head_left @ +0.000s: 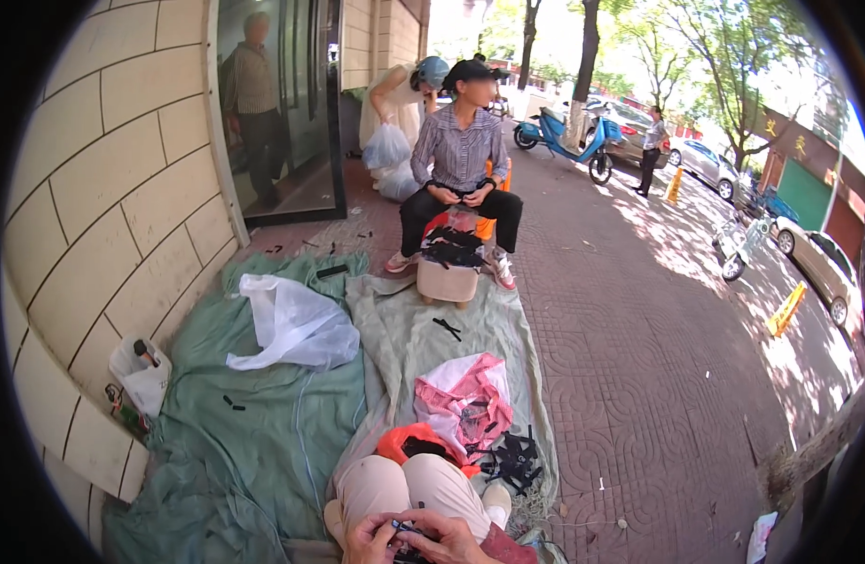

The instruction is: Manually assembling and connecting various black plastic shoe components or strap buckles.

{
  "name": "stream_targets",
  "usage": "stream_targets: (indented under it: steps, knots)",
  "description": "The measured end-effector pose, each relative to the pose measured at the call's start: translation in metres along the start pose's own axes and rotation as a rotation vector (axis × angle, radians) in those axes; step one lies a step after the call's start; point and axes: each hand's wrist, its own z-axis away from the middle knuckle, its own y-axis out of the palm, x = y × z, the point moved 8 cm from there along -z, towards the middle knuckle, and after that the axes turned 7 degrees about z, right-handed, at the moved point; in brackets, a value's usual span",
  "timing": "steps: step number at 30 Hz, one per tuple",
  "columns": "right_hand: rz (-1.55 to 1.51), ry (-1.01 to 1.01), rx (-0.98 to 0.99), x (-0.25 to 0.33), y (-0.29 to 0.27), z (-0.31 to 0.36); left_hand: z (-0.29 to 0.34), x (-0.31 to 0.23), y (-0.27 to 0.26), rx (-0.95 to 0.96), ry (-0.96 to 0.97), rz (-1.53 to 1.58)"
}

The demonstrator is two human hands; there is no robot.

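Observation:
At the lower edge, above my lap, my left hand (368, 542) and my right hand (444, 539) meet with fingertips pinched on a small dark strip (404, 527). Its exact kind is too small to make out. More black material sits below the hands, partly hidden by them. Just past my knees lies an orange-red bag (391, 441) with black pieces inside. To its right is a heap of black straps (515, 462), and beyond it a pink-and-white cloth or bag (463, 399) with some black strips on it.
Green sheeting (235, 442) covers the ground, with a white plastic bag (296, 324) on it. Opposite sits a person (459, 155) behind a beige stool (448, 283) piled with black pieces. Another person bends behind. A white bin (141, 374) stands by the wall.

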Motion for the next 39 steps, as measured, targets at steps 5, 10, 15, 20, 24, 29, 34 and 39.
stream_targets:
  steps: [5,10,15,20,24,29,34,39]
  knots:
    - [-0.071,0.079,-0.045,0.009,-0.009,-0.003,-0.002,-0.001,0.001,0.075,0.053,-0.020]
    - [0.113,-0.036,-0.073,0.020,-0.019,0.000,0.002,0.001,0.007,0.115,0.017,0.122]
    - [0.159,-0.114,-0.132,0.016,-0.024,0.007,0.014,-0.011,0.002,0.011,0.178,-0.069]
    - [0.157,-0.203,-0.051,0.031,-0.027,0.020,0.012,0.013,0.007,0.117,-0.299,0.303]
    - [0.132,-0.166,0.068,0.036,-0.030,0.028,0.024,-0.001,0.016,0.198,-0.341,0.214]
    - [0.157,-0.126,0.147,0.033,-0.035,0.041,0.030,-0.007,0.018,0.182,-0.259,0.080]
    - [0.049,-0.045,0.172,0.019,-0.035,0.057,0.048,0.004,0.019,0.235,-0.371,0.082]
    - [-0.050,-0.114,0.240,0.019,-0.027,0.064,0.063,0.013,0.024,0.452,-0.480,0.070]
